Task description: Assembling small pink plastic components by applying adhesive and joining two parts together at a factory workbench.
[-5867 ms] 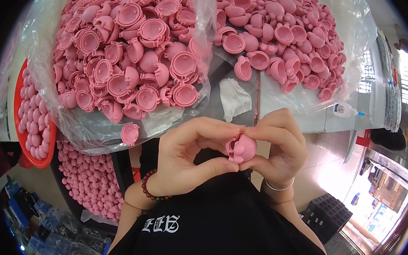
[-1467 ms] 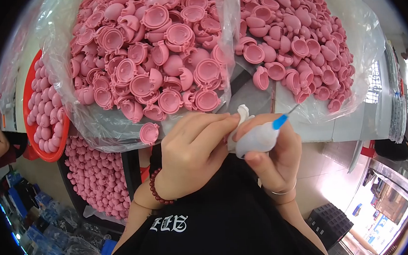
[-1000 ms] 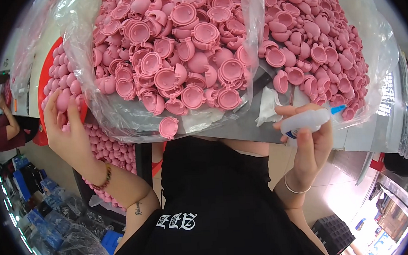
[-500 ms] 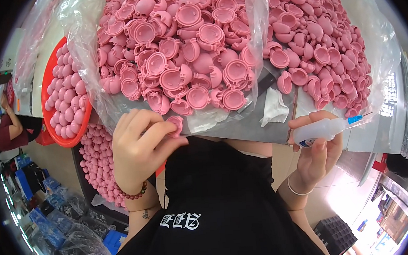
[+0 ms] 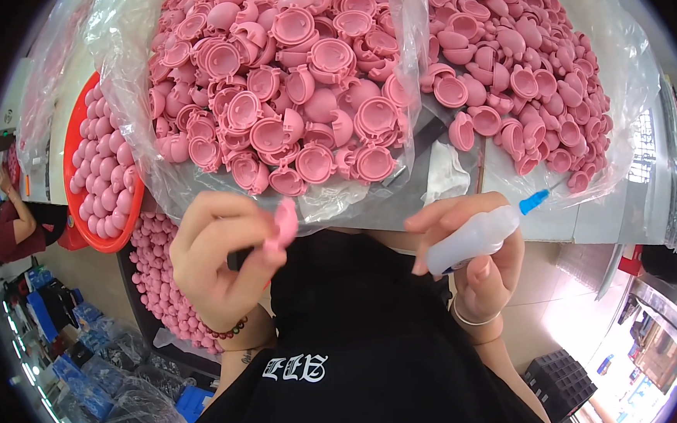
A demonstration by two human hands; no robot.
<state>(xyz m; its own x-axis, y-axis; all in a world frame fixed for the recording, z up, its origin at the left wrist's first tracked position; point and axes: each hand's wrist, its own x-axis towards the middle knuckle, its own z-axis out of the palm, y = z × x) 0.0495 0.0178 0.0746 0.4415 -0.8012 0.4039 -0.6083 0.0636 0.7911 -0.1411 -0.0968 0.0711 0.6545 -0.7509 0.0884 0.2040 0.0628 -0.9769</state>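
Observation:
Between the thumb and fingers of my left hand is a small pink plastic half-shell, blurred by motion and tilted on edge. My right hand is wrapped round a white squeeze bottle with a blue needle tip that points up and to the right. The two hands are apart, just in front of the table edge. Beyond my left hand lies a large heap of pink half-shells, many with their hollow side up. A second heap of pink half-shells lies beyond my right hand.
Clear plastic sheeting separates the heaps. A crumpled white tissue lies near the table edge. At left, a red basket holds pink balls, above a bin of more pink balls. Another person is far left; a black crate stands lower right.
My right hand has moved left with the bottle, toward my left hand. My left hand has shifted slightly left and down, turning the half-shell on edge.

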